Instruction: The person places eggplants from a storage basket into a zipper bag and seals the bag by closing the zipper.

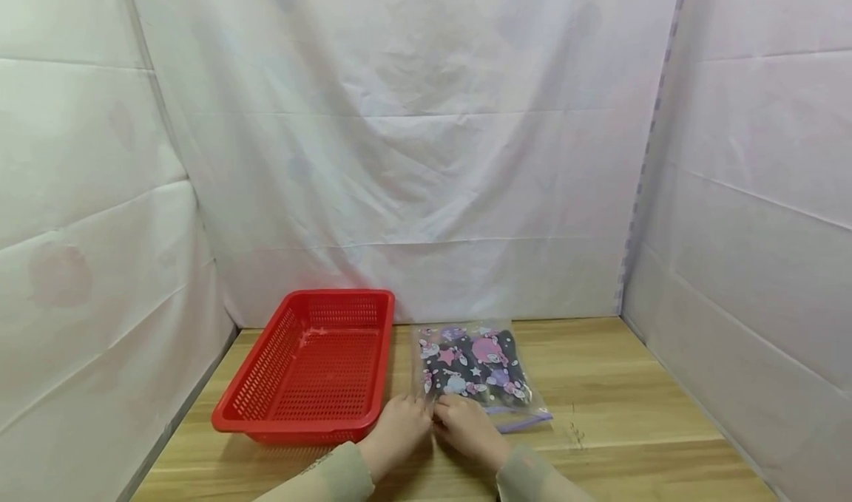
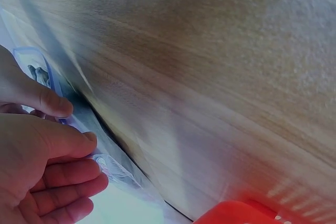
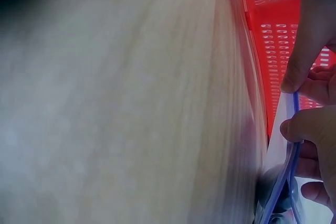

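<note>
A clear zip bag (image 1: 538, 398) lies flat on the wooden table, its purple zip strip (image 3: 278, 192) along the near edge. Inside is a dark folded cloth (image 1: 474, 372) printed with pink, purple and white figures. My left hand (image 1: 404, 426) pinches the bag's near left corner between thumb and fingers. Right beside it, my right hand (image 1: 468, 426) pinches the same zip edge. In the right wrist view the two zip strips stand apart below my right fingers (image 3: 302, 124). The fingertips are partly hidden in the head view.
A red plastic basket (image 1: 389, 361) with slotted walls stands just left of the bag, close to my left hand. White cloth sheets (image 1: 399, 191) hang at the back and both sides of the table (image 1: 632, 413).
</note>
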Demonstrator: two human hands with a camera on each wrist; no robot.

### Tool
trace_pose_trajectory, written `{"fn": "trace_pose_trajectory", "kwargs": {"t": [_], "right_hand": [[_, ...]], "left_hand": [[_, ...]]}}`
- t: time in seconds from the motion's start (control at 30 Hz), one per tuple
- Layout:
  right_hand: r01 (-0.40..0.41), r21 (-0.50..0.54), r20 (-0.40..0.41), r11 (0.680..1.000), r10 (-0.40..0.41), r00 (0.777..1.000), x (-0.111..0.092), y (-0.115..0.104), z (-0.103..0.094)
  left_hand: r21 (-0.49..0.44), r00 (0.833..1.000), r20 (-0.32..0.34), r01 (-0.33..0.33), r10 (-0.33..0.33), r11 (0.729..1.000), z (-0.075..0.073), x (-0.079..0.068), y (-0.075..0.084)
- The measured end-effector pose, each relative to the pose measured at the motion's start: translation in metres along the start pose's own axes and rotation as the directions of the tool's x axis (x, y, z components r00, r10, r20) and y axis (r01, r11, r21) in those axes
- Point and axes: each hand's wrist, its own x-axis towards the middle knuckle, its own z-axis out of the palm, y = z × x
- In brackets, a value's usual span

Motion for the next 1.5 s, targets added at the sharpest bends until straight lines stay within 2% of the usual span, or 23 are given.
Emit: {"fn": "trace_pose_trajectory", "kwargs": {"t": [0.23, 0.6, 1.2, 1.5], "right_hand": [[-0.007, -0.017, 0.016, 1.0, 0.008, 1.0, -0.0003, -0.0005, -0.0019], [-0.015, -0.032, 0.034, 0.999, 0.016, 0.999, -0.0012, 0.0012, -0.0036], [-0.031, -0.027, 0.079, 0.999, 0.033, 0.996, -0.0029, 0.0034, -0.0057], [-0.024, -0.034, 0.076, 0.999, 0.026, 0.997, -0.0032, 0.0044, -0.0064]], "left_hand": [[-0.001, 1.0, -0.019, 0.02, -0.02, 1.0, 0.0071, -0.0005, 0.0028], [0.011, 0.999, -0.032, 0.02, -0.02, 1.0, 0.0044, -0.0005, 0.0025], [0.008, 0.999, 0.037, -0.003, 0.002, 1.0, 0.0011, -0.0008, 0.0026], [0.013, 0.999, 0.036, -0.006, 0.005, 1.0, 0.0027, -0.0015, 0.0028]]}}
